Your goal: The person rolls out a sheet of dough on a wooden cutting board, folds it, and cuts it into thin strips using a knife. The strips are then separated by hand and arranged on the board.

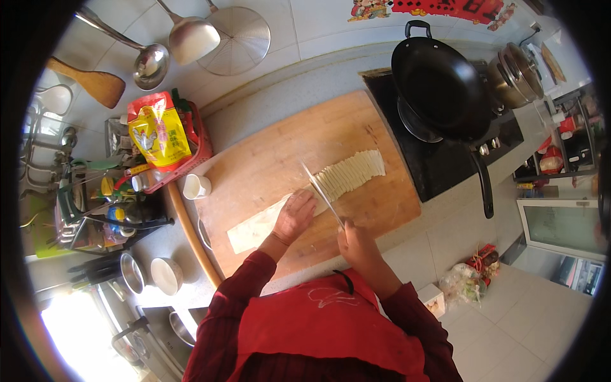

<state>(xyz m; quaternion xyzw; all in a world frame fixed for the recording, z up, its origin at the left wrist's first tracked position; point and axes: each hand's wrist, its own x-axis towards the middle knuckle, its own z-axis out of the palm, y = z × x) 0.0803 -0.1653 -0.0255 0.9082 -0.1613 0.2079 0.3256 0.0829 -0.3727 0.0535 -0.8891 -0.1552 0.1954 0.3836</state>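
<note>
A long folded strip of dough (258,224) lies across a wooden cutting board (267,157). My left hand (296,215) rests on the strip with its fingers bent and close together, just left of the blade. The handle of a kitchen knife (322,193) is in my right hand (355,241); its blade, seen nearly edge-on, stands across the dough. To the right of the blade, a row of narrow cut dough strips (353,174) lies side by side. My right hand covers most of the knife's handle.
A black wok (437,88) sits on the black gas stove (429,179), right of the board, beside a lidded pot (513,79). Left of the board are a white cup (196,186), a red basket (203,138) with seasonings, and a bowl (166,276). Utensils hang on the tiled wall.
</note>
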